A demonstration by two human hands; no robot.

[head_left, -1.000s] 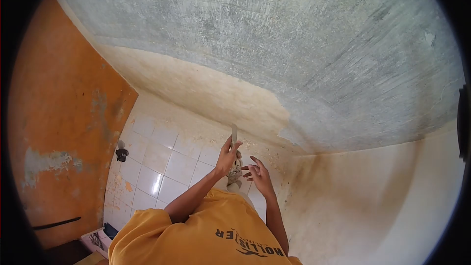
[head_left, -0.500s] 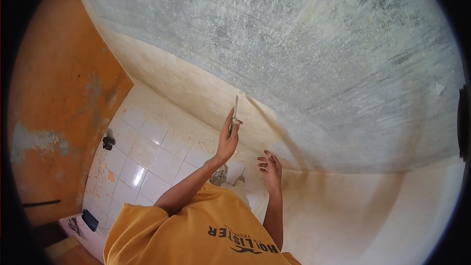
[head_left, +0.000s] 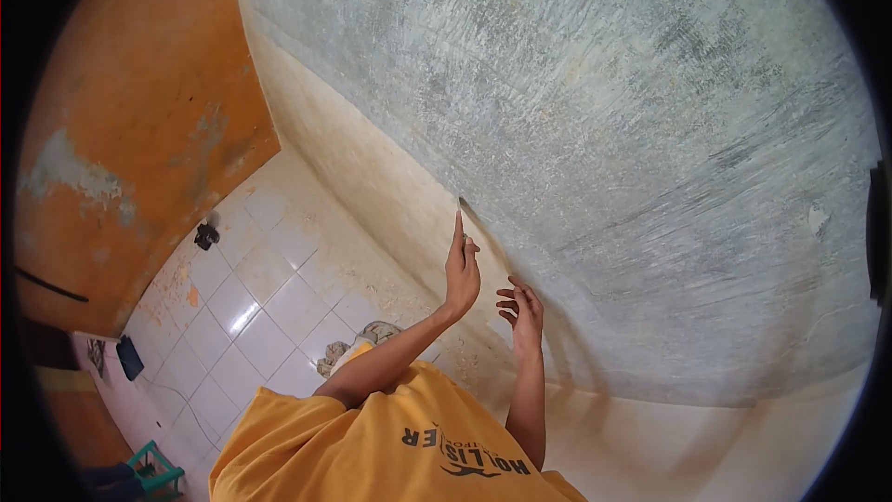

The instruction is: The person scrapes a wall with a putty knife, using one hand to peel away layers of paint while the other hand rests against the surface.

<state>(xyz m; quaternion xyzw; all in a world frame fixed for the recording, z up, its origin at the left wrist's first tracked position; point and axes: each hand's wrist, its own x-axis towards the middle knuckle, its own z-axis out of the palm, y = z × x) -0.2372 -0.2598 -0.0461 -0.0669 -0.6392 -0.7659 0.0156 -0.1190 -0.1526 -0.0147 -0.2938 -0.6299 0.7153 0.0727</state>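
My left hand (head_left: 463, 274) is closed round a thin-bladed scraper, most of it hidden behind my fingers. Its slim blade tip (head_left: 462, 203) meets the wall along the line where the rough grey surface (head_left: 632, 149) borders the smooth cream band (head_left: 372, 158). My index finger stretches up along the blade. Lower and to the right, my right hand (head_left: 526, 314) is held up close to the wall with nothing in it, its fingers loosely bent and apart.
An orange wall (head_left: 139, 102) with peeled patches stands at the left. Below lies a white tiled floor (head_left: 265, 316) with flakes scattered along the wall. A small black object (head_left: 206, 236), a dark blue item (head_left: 129, 359) and a teal stool (head_left: 158, 472) are at the left.
The scraper in my left hand has gone from showing nearly whole to mostly hidden, its tip now at the grey edge. The view has shifted, bringing the teal stool into sight.
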